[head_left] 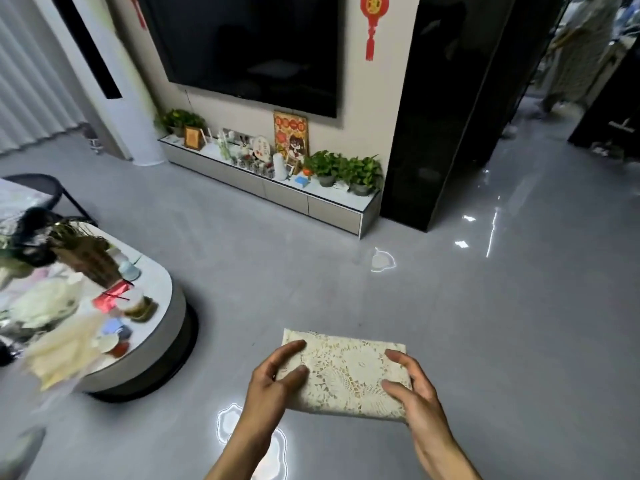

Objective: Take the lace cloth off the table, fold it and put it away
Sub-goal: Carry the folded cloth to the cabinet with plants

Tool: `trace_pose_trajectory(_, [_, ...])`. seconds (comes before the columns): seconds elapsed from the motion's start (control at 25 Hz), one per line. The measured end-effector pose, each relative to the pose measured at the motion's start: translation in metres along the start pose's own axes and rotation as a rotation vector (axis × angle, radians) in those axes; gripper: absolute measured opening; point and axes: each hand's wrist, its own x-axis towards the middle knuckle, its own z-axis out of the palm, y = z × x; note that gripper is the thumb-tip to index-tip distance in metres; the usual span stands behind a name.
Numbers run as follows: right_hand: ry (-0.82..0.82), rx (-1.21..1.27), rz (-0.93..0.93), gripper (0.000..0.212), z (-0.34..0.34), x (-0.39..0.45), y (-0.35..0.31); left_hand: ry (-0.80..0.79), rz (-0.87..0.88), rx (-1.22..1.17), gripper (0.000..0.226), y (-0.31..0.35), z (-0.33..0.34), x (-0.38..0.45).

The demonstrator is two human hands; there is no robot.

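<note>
The cream lace cloth (346, 372) is folded into a compact rectangle and held in the air over the grey floor, at the lower middle of the view. My left hand (273, 379) holds its left end, with the thumb and a finger lying on top. My right hand (412, 393) holds its right end the same way, thumb and forefinger on top. The undersides of both hands are hidden by the cloth. The round white table (162, 289) stands to the left, away from the cloth.
The table is crowded with cups, a red packet, a dried plant and pale bags. A low TV cabinet (311, 202) with potted plants runs along the far wall under a dark screen. A black cabinet (443, 116) rises at the right. Grey floor lies between.
</note>
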Motion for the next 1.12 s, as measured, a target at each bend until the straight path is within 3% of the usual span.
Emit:
trace_pose_trajectory(0.16, [-0.006, -0.025, -0.001, 0.044, 0.071, 0.121, -0.029, 0.031, -0.006, -0.052, 0.037, 0.023, -0.045, 0.133])
trace_pose_trajectory(0.44, [0.106, 0.033, 0.001, 0.047, 0.165, 0.296, -0.103, -0.126, -0.031, 0.006, 0.036, 0.116, -0.098, 0.359])
trace_pose_trajectory(0.64, [0.117, 0.104, 0.02, 0.054, 0.195, 0.45, -0.14, -0.236, -0.027, 0.107, 0.035, 0.162, -0.097, 0.53])
trace_pose_trajectory(0.92, [0.106, 0.078, 0.11, 0.057, 0.238, 0.693, -0.19, -0.207, -0.086, 0.149, 0.035, 0.2, -0.092, 0.768])
trace_pose_trajectory(1.12, [0.15, 0.065, 0.125, 0.055, 0.263, 0.829, -0.217, -0.311, -0.124, 0.231, 0.033, 0.216, -0.087, 0.925])
